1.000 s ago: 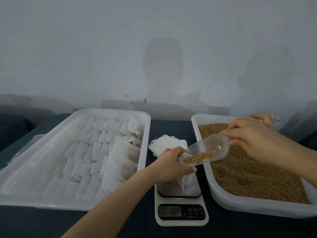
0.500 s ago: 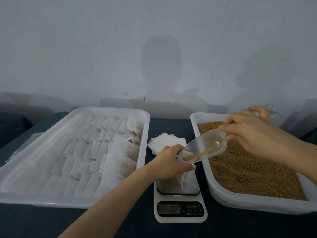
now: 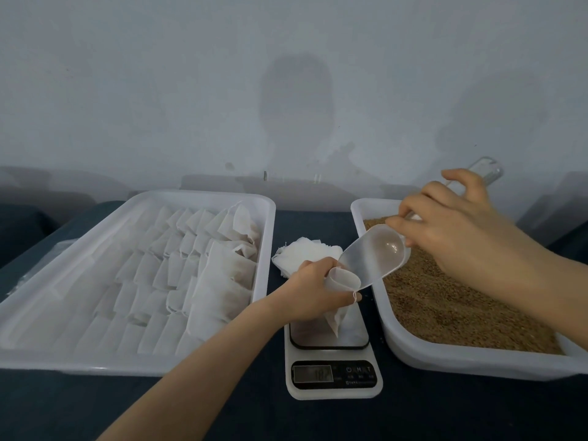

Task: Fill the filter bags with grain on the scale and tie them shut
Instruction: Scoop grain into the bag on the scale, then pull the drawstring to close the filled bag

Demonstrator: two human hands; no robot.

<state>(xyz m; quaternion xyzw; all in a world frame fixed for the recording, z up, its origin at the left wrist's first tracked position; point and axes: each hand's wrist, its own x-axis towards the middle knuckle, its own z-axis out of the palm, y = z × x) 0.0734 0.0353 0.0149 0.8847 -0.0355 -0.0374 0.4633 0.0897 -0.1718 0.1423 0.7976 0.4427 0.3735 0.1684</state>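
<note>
My left hand (image 3: 313, 289) grips a white filter bag (image 3: 340, 300) by its open mouth, and the bag's bottom rests on the white kitchen scale (image 3: 334, 367). My right hand (image 3: 451, 230) holds a clear plastic scoop (image 3: 375, 254) by its handle. The scoop is tipped steeply with its lip at the bag's mouth, and no grain shows inside it. Brown grain (image 3: 451, 297) fills the white tub (image 3: 477, 361) on the right.
A large white tray (image 3: 95, 361) on the left holds several rows of white filter bags. A pile of loose white bags (image 3: 302, 253) lies behind the scale. A grey wall stands close behind the dark table (image 3: 222, 415).
The scoop has tipped further down to the bag's mouth, and the grain that lay in it is gone from it. My left hand keeps holding the bag on the scale.
</note>
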